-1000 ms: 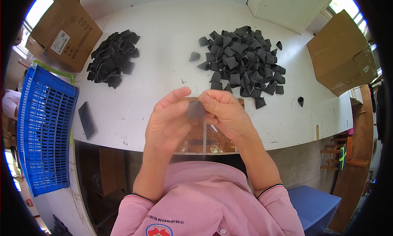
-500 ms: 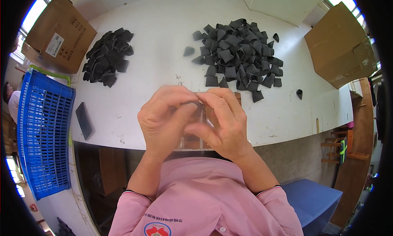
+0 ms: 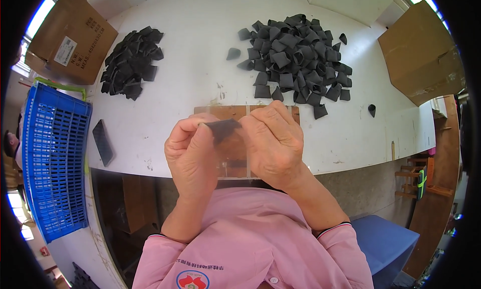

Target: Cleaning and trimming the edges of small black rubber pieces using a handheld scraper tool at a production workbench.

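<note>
A small dark grey fabric piece (image 3: 223, 129) is stretched between my two hands, just above the near edge of the table. My left hand (image 3: 189, 156) pinches its left end between thumb and fingers. At the other end, the closed fingers of my right hand (image 3: 274, 143) grip its edge; the fingertips are partly hidden. Below the hands lies a brown board (image 3: 220, 110) with pale strips across it. A large heap of dark grey folded fabric pieces (image 3: 295, 53) stands beyond my right hand. Farther left is a smaller pile of flatter dark pieces (image 3: 131, 63).
Cardboard boxes stand at the far left (image 3: 72, 38) and far right (image 3: 423, 53). A blue plastic basket (image 3: 55, 164) flanks the table's left edge, near a dark phone-like slab (image 3: 102, 142). A blue stool (image 3: 383, 241) sits below right. One loose piece (image 3: 372, 110) lies apart on the right.
My hands have drawn apart from their close, overlapping hold, and the grey fabric piece now shows between them. More of the brown board is uncovered.
</note>
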The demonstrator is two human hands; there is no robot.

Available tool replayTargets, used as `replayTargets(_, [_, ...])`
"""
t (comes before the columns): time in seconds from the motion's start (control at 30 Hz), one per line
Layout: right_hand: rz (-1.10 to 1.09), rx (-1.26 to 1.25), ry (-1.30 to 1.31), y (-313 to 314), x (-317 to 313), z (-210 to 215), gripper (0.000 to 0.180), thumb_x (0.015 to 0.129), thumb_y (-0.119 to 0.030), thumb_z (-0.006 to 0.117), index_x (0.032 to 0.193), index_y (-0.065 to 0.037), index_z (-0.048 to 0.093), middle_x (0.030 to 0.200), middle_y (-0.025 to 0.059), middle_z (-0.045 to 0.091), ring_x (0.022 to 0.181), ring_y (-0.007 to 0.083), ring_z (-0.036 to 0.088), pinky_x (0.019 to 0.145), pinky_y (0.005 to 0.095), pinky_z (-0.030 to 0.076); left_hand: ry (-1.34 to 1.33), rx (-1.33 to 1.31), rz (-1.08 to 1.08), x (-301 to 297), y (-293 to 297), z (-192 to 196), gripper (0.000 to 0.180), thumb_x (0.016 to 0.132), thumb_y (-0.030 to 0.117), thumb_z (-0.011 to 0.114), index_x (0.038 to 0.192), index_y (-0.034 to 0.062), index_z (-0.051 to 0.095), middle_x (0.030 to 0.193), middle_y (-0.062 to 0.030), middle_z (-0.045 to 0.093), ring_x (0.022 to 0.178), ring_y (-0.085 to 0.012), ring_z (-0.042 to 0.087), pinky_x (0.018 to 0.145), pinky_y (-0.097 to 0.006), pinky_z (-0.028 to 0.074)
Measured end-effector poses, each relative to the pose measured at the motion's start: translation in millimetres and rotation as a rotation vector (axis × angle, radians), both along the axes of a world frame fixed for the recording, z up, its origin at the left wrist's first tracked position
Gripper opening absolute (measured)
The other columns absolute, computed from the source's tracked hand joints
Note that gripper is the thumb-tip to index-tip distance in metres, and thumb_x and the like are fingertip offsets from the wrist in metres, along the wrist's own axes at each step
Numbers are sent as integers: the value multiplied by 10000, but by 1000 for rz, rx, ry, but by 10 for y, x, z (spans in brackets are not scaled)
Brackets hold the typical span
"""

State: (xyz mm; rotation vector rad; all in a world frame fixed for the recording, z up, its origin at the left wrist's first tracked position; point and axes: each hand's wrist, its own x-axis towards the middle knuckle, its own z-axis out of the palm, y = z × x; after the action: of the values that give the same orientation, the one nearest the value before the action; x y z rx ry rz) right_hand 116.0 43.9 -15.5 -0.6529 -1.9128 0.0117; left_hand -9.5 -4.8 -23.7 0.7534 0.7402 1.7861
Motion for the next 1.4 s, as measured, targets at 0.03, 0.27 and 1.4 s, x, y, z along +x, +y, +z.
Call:
replayTargets(0.03, [0,-8,27,-9,-4,-11,216,540,-26,594,747,4,539,670,54,452,573,189,445,450,280,379,-2,-2,3,-8,0,-11,98,853,93,526,878,0,544,883,-98,555,849,-188,482,822,-316,376])
replayTargets(0.27, [209,-296,-45,107,128,274,89,712,2,630,762,6,557,631,54,496,523,177,462,455,261,366,439,-17,155,-173,56,-158,114,843,43,514,929,-28,538,870,-91,558,838,-142,498,791,-260,392])
replayTargets(1.4, [531,-1232,518,-643,119,-579,231,871,-172,512,935,42,572,969,117,565,849,191,554,762,296,455,-708,-386,-391,-306,-202,-468,360,917,281,358,629,73,418,640,-36,399,656,-185,381,585,-297,350])
